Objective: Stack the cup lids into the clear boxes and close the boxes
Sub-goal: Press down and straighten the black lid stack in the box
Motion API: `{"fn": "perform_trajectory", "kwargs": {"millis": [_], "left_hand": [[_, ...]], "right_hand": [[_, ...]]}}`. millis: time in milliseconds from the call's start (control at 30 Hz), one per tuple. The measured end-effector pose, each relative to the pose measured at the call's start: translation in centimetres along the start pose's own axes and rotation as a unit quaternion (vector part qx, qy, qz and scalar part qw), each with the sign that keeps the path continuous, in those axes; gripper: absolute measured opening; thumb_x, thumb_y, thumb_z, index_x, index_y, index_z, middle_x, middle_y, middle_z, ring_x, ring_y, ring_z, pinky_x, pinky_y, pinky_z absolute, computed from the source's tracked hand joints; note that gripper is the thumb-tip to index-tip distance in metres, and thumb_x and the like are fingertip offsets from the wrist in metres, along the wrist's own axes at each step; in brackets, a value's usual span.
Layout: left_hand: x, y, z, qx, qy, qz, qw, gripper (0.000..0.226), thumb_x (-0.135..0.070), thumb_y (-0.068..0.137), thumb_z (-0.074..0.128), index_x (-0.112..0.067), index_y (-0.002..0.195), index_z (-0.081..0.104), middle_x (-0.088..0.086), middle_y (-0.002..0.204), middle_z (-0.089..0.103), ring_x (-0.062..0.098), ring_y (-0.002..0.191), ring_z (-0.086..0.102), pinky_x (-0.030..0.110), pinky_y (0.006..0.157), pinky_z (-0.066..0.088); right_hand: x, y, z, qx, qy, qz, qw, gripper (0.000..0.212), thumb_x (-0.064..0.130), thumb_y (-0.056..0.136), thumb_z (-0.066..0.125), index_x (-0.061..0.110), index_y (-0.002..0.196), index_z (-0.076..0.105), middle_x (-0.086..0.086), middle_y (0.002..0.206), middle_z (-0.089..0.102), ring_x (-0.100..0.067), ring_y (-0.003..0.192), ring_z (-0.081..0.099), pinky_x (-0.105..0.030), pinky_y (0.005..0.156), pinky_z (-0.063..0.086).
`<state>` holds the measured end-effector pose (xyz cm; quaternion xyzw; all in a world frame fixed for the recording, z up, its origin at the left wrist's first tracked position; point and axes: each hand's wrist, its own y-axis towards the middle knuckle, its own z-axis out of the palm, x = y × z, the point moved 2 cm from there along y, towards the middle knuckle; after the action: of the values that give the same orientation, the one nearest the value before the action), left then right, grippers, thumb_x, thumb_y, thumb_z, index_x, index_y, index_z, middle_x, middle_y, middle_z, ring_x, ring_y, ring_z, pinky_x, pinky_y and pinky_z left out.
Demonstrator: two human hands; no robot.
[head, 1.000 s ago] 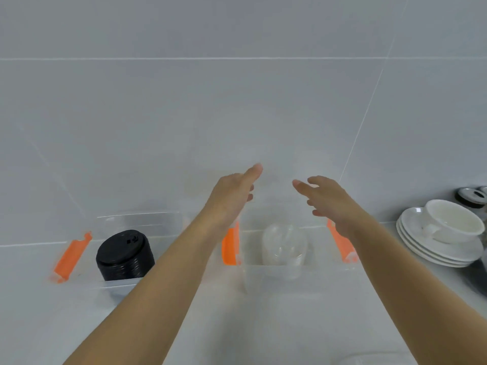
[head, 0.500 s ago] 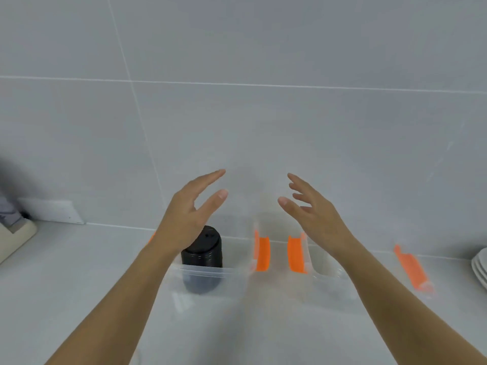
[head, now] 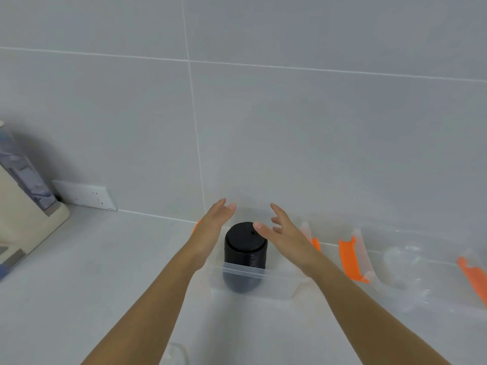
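A head-worn camera looks down at a pale grey worktop (head: 105, 272) against a tiled wall. Two bare forearms reach forward from the bottom of the picture. The left hand (head: 210, 227) and the right hand (head: 284, 233) are both empty, their fingers spread apart and gripping nothing, poised either side of a tall stack of black cup lids (head: 246, 255). That stack stands upright inside an open clear box (head: 279, 281), rising well above its rim. Orange latches (head: 349, 255) show at the box ends. To the right, just beside it, sits a second clear box (head: 427, 275), also open, holding what looks like a stack of clear lids (head: 400, 259), blurred and hard to make out. At far left stand a beige appliance (head: 26, 206) and a wall socket (head: 84, 194).

The stacking appears finished, so the step in hand seems to be closing the left box. Its cover may be the faint clear panel behind the stack, though that is uncertain. The next move likely calls for both hands to take hold of that cover, lower it squarely over the stack, then press the orange latches home
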<state>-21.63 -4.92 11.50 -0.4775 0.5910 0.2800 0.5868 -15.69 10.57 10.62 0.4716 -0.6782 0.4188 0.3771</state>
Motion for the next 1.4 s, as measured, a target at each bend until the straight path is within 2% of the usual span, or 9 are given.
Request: {"fn": "perform_trajectory", "kwargs": {"millis": [100, 367, 567, 667, 733, 900, 1067, 1233, 1400], "left_hand": [[0.2, 0.9, 0.2, 0.007, 0.024, -0.074, 0.997, 0.089, -0.078, 0.067, 0.047, -0.038, 0.144, 0.026, -0.014, 0.155, 0.023, 0.015, 0.146, 0.011, 0.049, 0.117, 0.016], [0.4, 2.6, 0.8, 0.021, 0.014, -0.229, 0.973, 0.076, -0.047, 0.086, 0.058, -0.023, 0.147, 0.021, 0.001, 0.158, 0.010, 0.029, 0.143, 0.019, 0.047, 0.111, 0.026], [0.2, 2.7, 0.9, -0.012, -0.105, -0.290, 0.951, 0.067, -0.039, 0.088, 0.058, -0.020, 0.144, 0.025, 0.013, 0.146, 0.036, 0.031, 0.135, 0.035, 0.040, 0.085, 0.037], [0.5, 2.7, 1.0, -0.046, -0.179, -0.312, 0.932, 0.058, -0.034, 0.093, 0.052, -0.021, 0.143, 0.025, 0.018, 0.137, 0.045, 0.034, 0.132, 0.040, 0.040, 0.088, 0.038], [1.1, 3.0, 1.1, -0.039, -0.214, -0.333, 0.917, 0.050, -0.036, 0.094, 0.050, -0.011, 0.135, 0.035, 0.019, 0.107, 0.054, 0.038, 0.122, 0.049, 0.046, 0.096, 0.040], [2.1, 3.6, 1.3, -0.045, -0.203, -0.340, 0.917, 0.037, -0.034, 0.094, 0.048, -0.002, 0.075, 0.048, 0.015, 0.076, 0.056, 0.030, 0.069, 0.055, 0.043, 0.081, 0.044], [1.8, 3.5, 2.0, -0.052, -0.210, -0.328, 0.920, 0.037, -0.039, 0.090, 0.051, -0.005, 0.102, 0.060, 0.015, 0.082, 0.062, 0.030, 0.071, 0.059, 0.041, 0.077, 0.048], [2.1, 3.8, 2.6, -0.035, -0.219, -0.359, 0.907, 0.049, -0.045, 0.091, 0.047, 0.004, 0.087, 0.053, 0.016, 0.077, 0.058, 0.033, 0.068, 0.055, 0.045, 0.078, 0.044], [2.3, 4.1, 2.7, -0.042, -0.263, -0.388, 0.882, 0.069, -0.051, 0.089, 0.047, -0.001, 0.135, 0.037, 0.022, 0.103, 0.056, 0.042, 0.106, 0.056, 0.053, 0.077, 0.045]], "right_hand": [[-0.7, 1.2, 0.9, 0.010, 0.012, 0.060, 0.998, 0.085, 0.060, 0.082, 0.053, 0.030, 0.149, 0.012, 0.001, 0.157, 0.021, -0.017, 0.143, 0.024, -0.039, 0.116, 0.024], [-1.9, 3.2, 1.9, 0.033, 0.082, 0.245, 0.966, 0.090, 0.069, 0.073, 0.057, 0.018, 0.143, 0.033, -0.013, 0.149, 0.031, -0.039, 0.132, 0.037, -0.044, 0.104, 0.040], [-1.8, 3.3, 2.7, 0.061, 0.149, 0.276, 0.948, 0.057, 0.064, 0.078, 0.055, 0.016, 0.109, 0.060, 0.000, 0.082, 0.053, -0.017, 0.058, 0.047, -0.023, 0.044, 0.041], [-2.0, 3.2, 2.9, 0.070, 0.207, 0.291, 0.931, 0.048, 0.056, 0.079, 0.061, 0.013, 0.101, 0.064, -0.006, 0.091, 0.069, -0.023, 0.075, 0.067, -0.027, 0.052, 0.052], [-1.8, 3.1, 3.0, 0.075, 0.230, 0.297, 0.924, 0.045, 0.054, 0.079, 0.062, 0.014, 0.100, 0.064, -0.007, 0.093, 0.070, -0.024, 0.077, 0.070, -0.029, 0.052, 0.055], [-1.9, 3.3, 3.1, 0.066, 0.220, 0.297, 0.927, 0.053, 0.052, 0.080, 0.064, 0.014, 0.116, 0.059, -0.008, 0.103, 0.063, -0.029, 0.085, 0.065, -0.031, 0.057, 0.055], [-2.0, 3.2, 2.7, 0.051, 0.178, 0.317, 0.930, 0.041, 0.055, 0.078, 0.063, 0.017, 0.094, 0.062, -0.011, 0.091, 0.061, -0.028, 0.076, 0.062, -0.030, 0.052, 0.049], [-2.2, 3.5, 2.2, 0.027, 0.222, 0.332, 0.916, 0.046, 0.054, 0.076, 0.067, 0.017, 0.104, 0.060, -0.011, 0.092, 0.060, -0.028, 0.081, 0.063, -0.030, 0.048, 0.048], [-3.3, 4.3, 2.0, 0.020, 0.307, 0.346, 0.886, 0.043, 0.045, 0.076, 0.071, 0.012, 0.101, 0.060, -0.013, 0.097, 0.067, -0.033, 0.089, 0.067, -0.044, 0.068, 0.055]]}}
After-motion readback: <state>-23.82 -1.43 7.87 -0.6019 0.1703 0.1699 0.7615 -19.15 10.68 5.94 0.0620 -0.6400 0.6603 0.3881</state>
